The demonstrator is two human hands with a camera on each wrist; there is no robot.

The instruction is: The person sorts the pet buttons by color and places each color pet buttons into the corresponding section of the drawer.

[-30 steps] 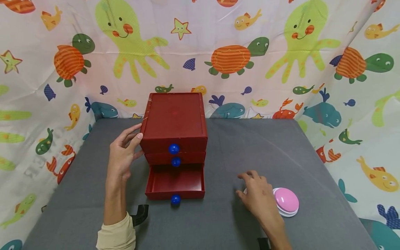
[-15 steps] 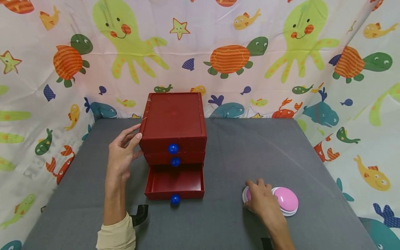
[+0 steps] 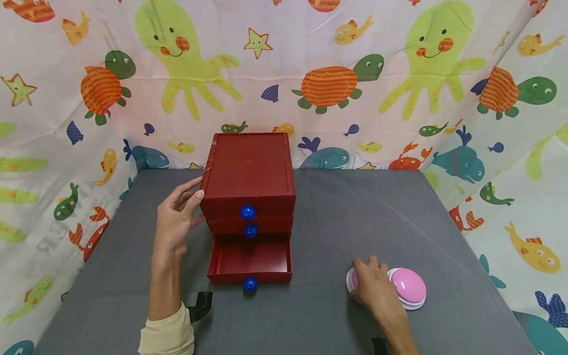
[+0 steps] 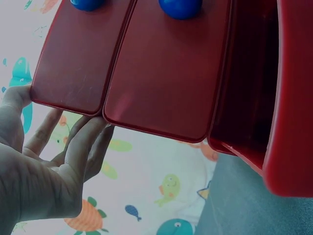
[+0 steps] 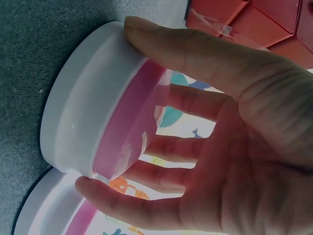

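Nearest the viewer on the grey table (image 3: pixel 337 217), the right hand (image 3: pixel 372 288) curls over one of two pink-and-white round lidded containers (image 5: pixel 93 132), thumb and fingers clasped around its rim in what looks like a grip for lifting; the second container (image 3: pixel 409 287) lies touching it on the right. Further in, the left hand (image 3: pixel 175 222) rests with relaxed, nearly straight fingers against the left side of a red three-drawer box (image 3: pixel 248 167), apparently bracing it so it cannot slide. The bottom drawer (image 3: pixel 249 259) stands pulled out and shows nothing inside; the two above are closed. Three blue knobs (image 3: pixel 247 212), one per drawer. A sea-creature curtain (image 3: pixel 328 84) hangs behind.
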